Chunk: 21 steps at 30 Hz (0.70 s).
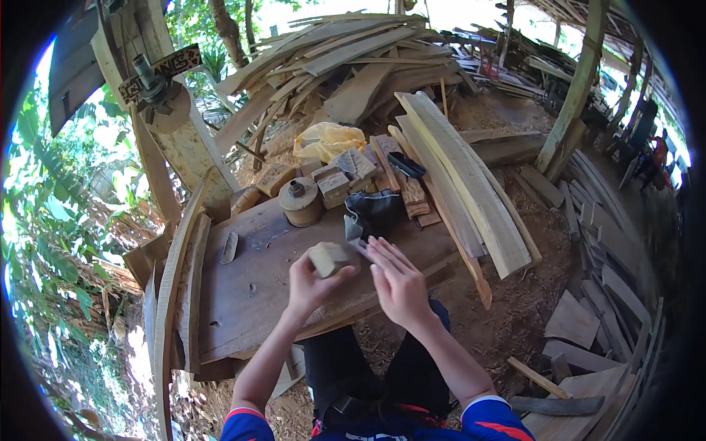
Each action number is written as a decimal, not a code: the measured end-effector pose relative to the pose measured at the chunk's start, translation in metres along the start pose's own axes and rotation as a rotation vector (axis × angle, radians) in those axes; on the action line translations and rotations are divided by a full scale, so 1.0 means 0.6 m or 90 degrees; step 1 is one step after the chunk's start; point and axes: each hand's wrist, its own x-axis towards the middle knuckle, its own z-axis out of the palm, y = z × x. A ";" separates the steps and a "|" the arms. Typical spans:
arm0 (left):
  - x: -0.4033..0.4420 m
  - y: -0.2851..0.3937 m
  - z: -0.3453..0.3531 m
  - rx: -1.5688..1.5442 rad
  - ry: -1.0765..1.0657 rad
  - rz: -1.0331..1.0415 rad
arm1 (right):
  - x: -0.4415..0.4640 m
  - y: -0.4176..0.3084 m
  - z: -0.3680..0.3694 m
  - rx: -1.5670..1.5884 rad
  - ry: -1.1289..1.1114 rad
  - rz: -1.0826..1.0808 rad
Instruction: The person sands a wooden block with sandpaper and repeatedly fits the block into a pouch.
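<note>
Held over the front of a wooden workbench (243, 294), a small pale wooden block (329, 259) sits between the thumb and fingers of my left hand (309, 288). My right hand (399, 287) is just to the right, its fingers straight and pressed together, pointing toward the block. A thin dark edge shows at its fingertips; what it is cannot be made out. Right behind the hands lies a black cloth or pouch (376, 209), with a grey-green flat piece (353, 228) at its left side. A round wooden piece with a dark fitting on top (301, 202) stands farther left.
Carved wooden blocks (332, 184), a yellowish plastic bag (329, 140) and a black object (406, 165) crowd the bench's back. Long planks (471, 184) lie along its right. A small oval piece (230, 248) rests at left. Curved boards (180, 287) lean against the left edge.
</note>
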 end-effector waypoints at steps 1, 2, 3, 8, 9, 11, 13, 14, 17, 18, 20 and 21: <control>-0.011 0.004 -0.014 0.040 0.013 0.001 | -0.011 0.010 -0.008 0.015 0.007 0.030; -0.023 0.009 -0.029 0.079 0.027 0.003 | -0.022 0.023 -0.014 0.029 0.016 0.058; -0.034 0.012 -0.044 0.118 0.041 0.004 | -0.033 0.032 -0.020 0.044 0.023 0.087; -0.056 -0.006 -0.086 0.428 -0.005 0.051 | -0.066 0.056 -0.026 0.090 0.014 0.155; -0.053 -0.006 -0.086 0.447 -0.013 0.080 | -0.067 0.053 -0.026 0.099 0.010 0.160; -0.049 -0.006 -0.081 0.503 -0.016 0.140 | -0.066 0.047 -0.021 0.128 0.004 0.172; -0.036 0.015 -0.050 0.577 0.001 0.202 | -0.060 0.037 -0.011 0.172 -0.003 0.183; -0.025 0.013 -0.039 0.581 -0.028 0.205 | -0.055 0.031 -0.005 0.193 -0.006 0.185; -0.012 -0.011 -0.014 0.577 -0.002 0.173 | -0.042 0.025 0.007 0.245 -0.027 0.203; -0.014 -0.006 -0.011 0.556 -0.018 0.191 | -0.041 0.025 0.010 0.258 -0.038 0.221; -0.021 0.004 -0.008 0.514 -0.049 0.229 | -0.039 0.026 0.022 0.275 -0.041 0.225; -0.026 0.015 -0.001 0.498 -0.061 0.258 | -0.038 0.029 0.034 0.280 -0.034 0.211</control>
